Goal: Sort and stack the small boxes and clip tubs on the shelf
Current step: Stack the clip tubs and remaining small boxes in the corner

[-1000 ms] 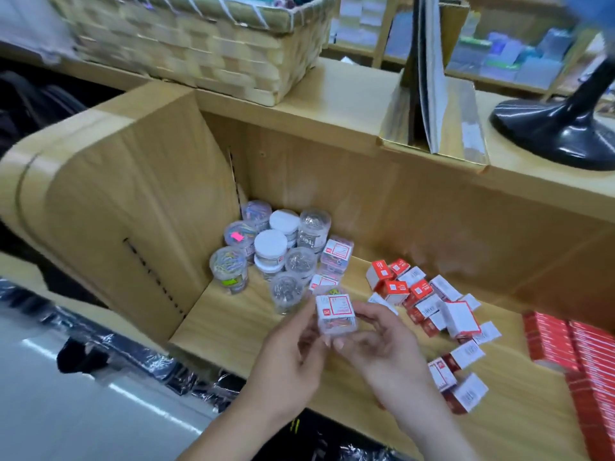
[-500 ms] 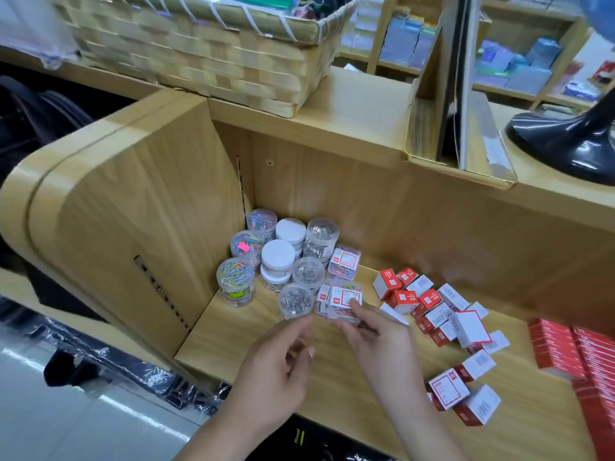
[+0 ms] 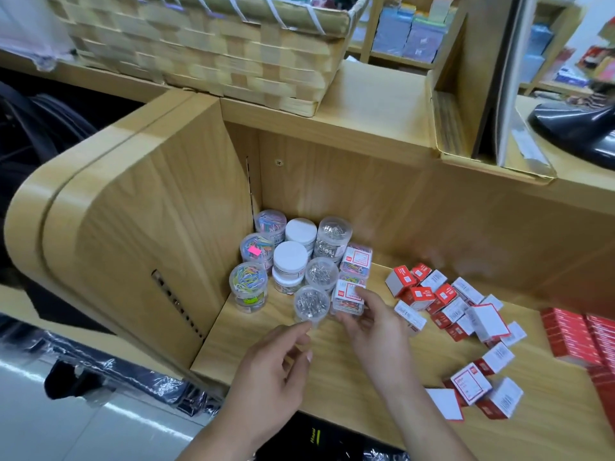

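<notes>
Head view, the only one I've got.

Right hand (image 3: pixel 376 331), centre frame: pinching the clear square box (image 3: pixel 347 296) with the red-and-white label. Thumb is on the label's right edge, fingers are curled against the near side. The box is low over the shelf (image 3: pixel 332 377), just right of the tub cluster. I can't tell if it's resting on the board.

Left hand (image 3: pixel 269 377), lower centre: fingers loosely curled, holding nothing. Index tip is at the near edge of the front tub of silver clips (image 3: pixel 311 306). I can't confirm contact.

Tub cluster is packed into the shelf's back left corner against the side panel (image 3: pixel 149 247):
- three tubs of coloured clips (image 3: pixel 249 286) down the left
- two white-lid tubs (image 3: pixel 290 257) in the middle
- two more silver-clip tubs (image 3: pixel 334 232) on the right
- all upright and touching or nearly so

A second clear box (image 3: pixel 356 261) sits just behind the held one, against the tubs.

Small red-and-white boxes (image 3: pixel 449 301) lie scattered right of centre down to the lower right, tipped at all angles, unstacked. Neat stacks of red boxes (image 3: pixel 579 337) are at the right edge.

Upper frame, on the top board: woven basket (image 3: pixel 206 54) at left, glossy black base (image 3: pixel 575 128) at right. Motion blur up there, so there's no detail.
</notes>
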Action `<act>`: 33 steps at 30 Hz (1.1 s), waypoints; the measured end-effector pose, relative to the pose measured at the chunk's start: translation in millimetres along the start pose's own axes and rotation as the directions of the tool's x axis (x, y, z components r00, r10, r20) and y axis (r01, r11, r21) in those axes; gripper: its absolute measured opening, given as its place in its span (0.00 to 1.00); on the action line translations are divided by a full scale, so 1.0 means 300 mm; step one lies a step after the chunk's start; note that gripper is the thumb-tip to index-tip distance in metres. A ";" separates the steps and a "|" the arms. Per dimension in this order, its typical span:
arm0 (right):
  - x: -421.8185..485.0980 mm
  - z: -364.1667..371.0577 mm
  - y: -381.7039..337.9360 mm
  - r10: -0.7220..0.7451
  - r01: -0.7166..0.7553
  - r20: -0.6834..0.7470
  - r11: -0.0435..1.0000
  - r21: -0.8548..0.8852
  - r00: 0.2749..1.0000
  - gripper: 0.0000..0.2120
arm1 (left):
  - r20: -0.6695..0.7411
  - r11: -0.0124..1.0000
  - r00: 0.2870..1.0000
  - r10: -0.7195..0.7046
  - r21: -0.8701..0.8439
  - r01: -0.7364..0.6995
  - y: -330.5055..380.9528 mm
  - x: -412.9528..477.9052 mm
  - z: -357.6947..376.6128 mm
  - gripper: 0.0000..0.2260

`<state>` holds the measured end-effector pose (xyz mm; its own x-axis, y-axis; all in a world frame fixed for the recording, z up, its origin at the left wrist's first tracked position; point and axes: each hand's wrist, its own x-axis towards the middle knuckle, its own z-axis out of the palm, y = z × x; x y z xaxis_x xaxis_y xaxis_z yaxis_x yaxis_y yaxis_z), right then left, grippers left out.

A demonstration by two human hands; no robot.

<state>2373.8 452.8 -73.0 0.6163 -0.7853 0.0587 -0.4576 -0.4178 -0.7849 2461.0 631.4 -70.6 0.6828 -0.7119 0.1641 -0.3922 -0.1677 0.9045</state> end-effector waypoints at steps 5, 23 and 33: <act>-0.083 -0.129 -0.047 -0.068 0.067 -0.028 0.997 -0.033 0.997 0.20 | 0.089 0.996 0.993 0.081 0.034 -0.084 0.026 -0.002 0.046 0.11; -0.239 -0.524 0.244 -0.070 0.018 -0.228 0.975 -0.223 0.971 0.09 | 0.402 0.936 0.899 0.176 0.213 -0.279 0.125 -0.001 0.464 0.17; 0.232 -0.344 0.116 -0.209 0.361 0.312 0.725 -0.586 0.927 0.32 | 0.101 0.977 0.995 -0.021 0.213 -0.001 0.054 0.044 0.356 0.17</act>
<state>2334.7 336.6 -32.5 0.8671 -0.4975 0.0260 -0.4847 -0.8545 -0.1865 2397.8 546.5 -96.0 0.6248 -0.7737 0.1046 -0.5151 -0.3079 0.7999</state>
